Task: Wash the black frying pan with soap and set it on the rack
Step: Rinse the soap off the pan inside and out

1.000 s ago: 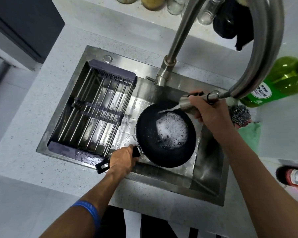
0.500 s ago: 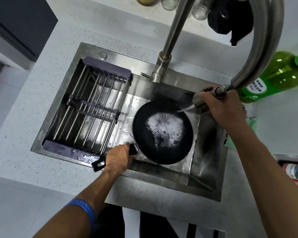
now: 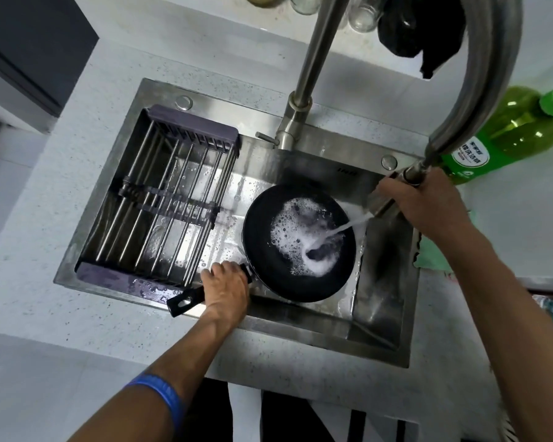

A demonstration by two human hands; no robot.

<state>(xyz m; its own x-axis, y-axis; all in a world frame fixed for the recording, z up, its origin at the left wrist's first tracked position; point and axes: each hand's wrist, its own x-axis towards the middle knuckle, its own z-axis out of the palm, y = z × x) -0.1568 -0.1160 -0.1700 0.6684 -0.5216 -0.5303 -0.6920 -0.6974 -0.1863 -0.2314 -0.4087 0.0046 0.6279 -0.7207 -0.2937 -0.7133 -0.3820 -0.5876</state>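
Note:
The black frying pan (image 3: 262,237) sits in the steel sink (image 3: 304,161), its inside covered with white soap foam. My left hand (image 3: 225,290) grips the pan's black handle at the sink's front edge. My right hand (image 3: 425,202) holds the pull-out faucet spray head (image 3: 380,202) at the pan's right rim. A stream of water runs from it into the foam. The drying rack (image 3: 160,202), steel bars with purple ends, spans the left half of the sink and holds nothing.
A green dish soap bottle (image 3: 505,135) lies on the counter at the right. The faucet's hose arches overhead (image 3: 486,74). A green cloth (image 3: 431,256) lies by the sink's right edge. Glass jars and a black cloth stand at the back wall.
My right hand moved the spray head rightward to the pan's rim, and the water stream now hits the foam, opening a dark patch in it. My left hand stays on the handle.

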